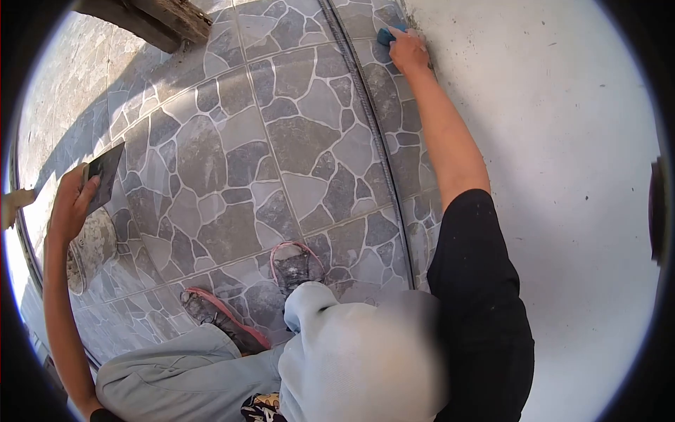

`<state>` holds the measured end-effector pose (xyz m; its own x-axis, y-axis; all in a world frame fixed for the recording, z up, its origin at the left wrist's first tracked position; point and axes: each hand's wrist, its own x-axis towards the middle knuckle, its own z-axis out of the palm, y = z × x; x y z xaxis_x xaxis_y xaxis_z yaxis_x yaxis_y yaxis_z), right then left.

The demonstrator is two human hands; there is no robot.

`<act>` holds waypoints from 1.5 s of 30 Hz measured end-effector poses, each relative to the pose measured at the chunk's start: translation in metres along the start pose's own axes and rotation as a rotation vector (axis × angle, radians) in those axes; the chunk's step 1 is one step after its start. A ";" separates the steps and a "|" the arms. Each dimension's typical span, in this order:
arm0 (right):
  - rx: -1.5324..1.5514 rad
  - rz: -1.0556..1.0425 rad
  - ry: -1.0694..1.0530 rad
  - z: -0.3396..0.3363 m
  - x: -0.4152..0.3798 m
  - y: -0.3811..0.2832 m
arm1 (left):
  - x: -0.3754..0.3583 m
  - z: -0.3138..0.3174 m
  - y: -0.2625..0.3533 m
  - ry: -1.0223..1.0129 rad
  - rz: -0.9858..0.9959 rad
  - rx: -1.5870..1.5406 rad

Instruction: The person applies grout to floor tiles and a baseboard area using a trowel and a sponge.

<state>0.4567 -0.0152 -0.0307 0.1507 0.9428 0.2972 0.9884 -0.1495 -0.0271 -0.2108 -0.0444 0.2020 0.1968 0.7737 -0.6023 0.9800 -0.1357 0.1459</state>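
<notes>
Open tiled floor [281, 141] bounded right by white wall [562, 176]; right hand [408, 50] closed on blue sponge [388, 34] at floor-wall edge, left hand [70, 204] gripping flat trowel [105, 176] well apart, above bucket [91, 246].

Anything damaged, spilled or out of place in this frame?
Nothing stands out. The right hand presses a blue sponge where tiled floor meets white wall; the left hand holds a flat trowel.

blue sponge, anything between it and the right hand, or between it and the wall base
Nothing visible. The right hand is already on the blue sponge, pressing it where the stone-pattern tile floor meets the white wall. The fingers hide most of the sponge.
</notes>
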 end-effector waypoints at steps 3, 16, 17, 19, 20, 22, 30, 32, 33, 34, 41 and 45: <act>0.045 -0.030 -0.070 -0.039 -0.065 -0.006 | 0.003 0.042 -0.025 0.292 0.196 -0.015; -0.106 0.116 -0.052 -0.073 -0.176 0.018 | -0.012 0.074 -0.127 0.245 -0.052 0.132; -0.073 0.076 -0.008 -0.062 -0.137 0.012 | -0.009 0.078 -0.125 0.300 -0.057 0.136; -0.052 -0.050 0.097 -0.026 -0.070 0.013 | -0.001 0.071 -0.115 0.252 -0.041 0.159; -0.074 -0.039 0.074 -0.014 -0.039 0.009 | 0.003 0.072 -0.108 0.240 -0.038 0.152; -0.102 -0.131 0.130 0.006 0.003 0.018 | 0.011 0.071 -0.097 0.209 -0.002 0.104; -0.263 -0.111 -0.197 -0.006 -0.007 0.027 | 0.028 0.080 -0.082 0.215 0.040 0.105; -0.293 -0.100 -0.288 -0.033 -0.036 0.019 | 0.021 0.082 -0.100 0.278 0.042 0.101; -0.307 -0.125 -0.351 -0.048 -0.050 0.016 | 0.009 0.074 -0.084 0.212 0.000 0.026; -0.321 -0.154 -0.412 -0.055 -0.053 0.015 | 0.000 0.075 -0.091 0.215 -0.005 0.027; -0.288 -0.159 -0.110 0.013 0.039 0.054 | -0.006 0.114 -0.178 0.324 0.007 0.232; -0.314 -0.142 -0.143 0.015 0.015 0.023 | 0.005 0.086 -0.107 0.122 -0.029 0.035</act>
<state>0.4824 -0.0004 -0.0416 0.0356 0.9896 0.1397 0.9492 -0.0773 0.3052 -0.3121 -0.0789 0.1162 0.1653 0.8469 -0.5055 0.9861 -0.1321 0.1012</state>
